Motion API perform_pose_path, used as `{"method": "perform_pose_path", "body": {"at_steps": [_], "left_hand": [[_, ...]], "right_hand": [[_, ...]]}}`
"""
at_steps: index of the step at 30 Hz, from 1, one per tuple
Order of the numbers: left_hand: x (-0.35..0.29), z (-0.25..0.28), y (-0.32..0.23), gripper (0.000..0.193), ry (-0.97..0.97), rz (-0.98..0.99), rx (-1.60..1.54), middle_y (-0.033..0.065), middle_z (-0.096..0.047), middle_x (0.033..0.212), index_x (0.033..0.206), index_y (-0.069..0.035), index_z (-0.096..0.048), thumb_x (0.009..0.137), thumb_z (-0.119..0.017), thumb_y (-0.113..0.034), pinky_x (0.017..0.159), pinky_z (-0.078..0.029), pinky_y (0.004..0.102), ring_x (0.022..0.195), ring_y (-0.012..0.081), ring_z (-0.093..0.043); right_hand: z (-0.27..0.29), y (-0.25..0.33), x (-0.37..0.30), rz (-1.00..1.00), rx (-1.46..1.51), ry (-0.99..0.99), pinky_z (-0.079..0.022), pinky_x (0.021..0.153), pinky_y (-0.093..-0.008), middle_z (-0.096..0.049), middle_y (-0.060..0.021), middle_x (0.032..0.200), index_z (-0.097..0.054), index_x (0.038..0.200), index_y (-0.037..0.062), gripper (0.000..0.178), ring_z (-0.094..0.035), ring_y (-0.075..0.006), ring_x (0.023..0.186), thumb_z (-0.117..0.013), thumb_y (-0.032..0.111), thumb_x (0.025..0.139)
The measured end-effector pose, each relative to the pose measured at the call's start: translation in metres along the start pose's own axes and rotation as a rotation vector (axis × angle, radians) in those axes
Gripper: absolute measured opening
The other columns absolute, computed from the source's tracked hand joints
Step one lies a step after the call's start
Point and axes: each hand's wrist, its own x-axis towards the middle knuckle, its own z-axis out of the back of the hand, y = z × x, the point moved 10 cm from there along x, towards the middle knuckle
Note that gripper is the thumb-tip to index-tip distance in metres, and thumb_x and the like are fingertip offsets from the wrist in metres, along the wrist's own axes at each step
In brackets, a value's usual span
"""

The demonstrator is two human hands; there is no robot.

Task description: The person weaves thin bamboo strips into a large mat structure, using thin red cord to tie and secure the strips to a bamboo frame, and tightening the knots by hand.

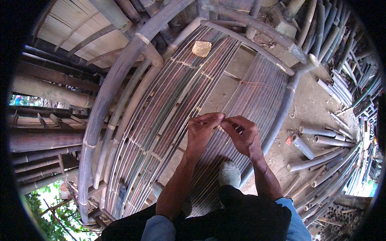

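My left hand [201, 127] and my right hand [244, 135] meet in the middle of the view, thumbs and fingertips pinched close together. Whatever lies between the fingertips is too small to make out. Below them is a panel of thin, closely set bamboo strips [261, 94], with a fine orange strand [254, 84] lying across its far part. To the left runs a second, more open rack of long bamboo strips [159, 104], tied at intervals with pale bindings. A small woven tan piece [201, 48] rests on its far end.
A thick bamboo pole [107, 92] arches along the left, and a dark curved pole [277, 128] borders the right. Cut bamboo tubes [303, 146] and piled poles [331, 170] lie on the earth floor at right. My foot in a grey covering [229, 173] is on the strips.
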Motion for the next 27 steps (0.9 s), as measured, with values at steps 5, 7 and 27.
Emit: {"method": "perform_pose_path", "body": {"at_steps": [5, 7, 27], "left_hand": [[-0.003, -0.003, -0.007, 0.028, 0.018, -0.006, 0.052, 0.0088, -0.075, 0.091, 0.102, 0.001, -0.075, 0.088, -0.075, -0.024, 0.073, -0.051, 0.0287, 0.080, 0.0140, -0.067], [-0.004, -0.003, -0.008, 0.028, 0.020, -0.010, 0.029, 0.0086, -0.075, 0.091, 0.102, 0.001, -0.076, 0.088, -0.075, -0.024, 0.073, -0.051, 0.0289, 0.079, 0.0136, -0.066], [-0.002, -0.004, 0.001, 0.032, 0.041, -0.005, 0.027, 0.0076, -0.074, 0.084, 0.104, 0.002, -0.075, 0.091, -0.073, -0.027, 0.068, -0.050, 0.0281, 0.074, 0.0124, -0.065]], "right_hand": [[0.000, -0.010, 0.001, -0.041, 0.085, -0.045, -0.050, 0.061, -0.0292, -0.071, -0.0097, 0.083, -0.075, 0.095, 0.0044, 0.013, -0.064, -0.0151, 0.069, -0.076, 0.015, 0.088], [-0.002, -0.013, -0.001, -0.064, 0.055, -0.002, -0.050, 0.065, -0.0278, -0.070, -0.0070, 0.084, -0.074, 0.093, 0.0024, 0.010, -0.064, -0.0125, 0.073, -0.074, 0.012, 0.089], [-0.002, -0.017, -0.010, -0.021, 0.018, 0.062, -0.052, 0.061, -0.0304, -0.071, -0.0106, 0.084, -0.075, 0.091, 0.0016, 0.011, -0.067, -0.0178, 0.070, -0.076, 0.012, 0.086]]}}
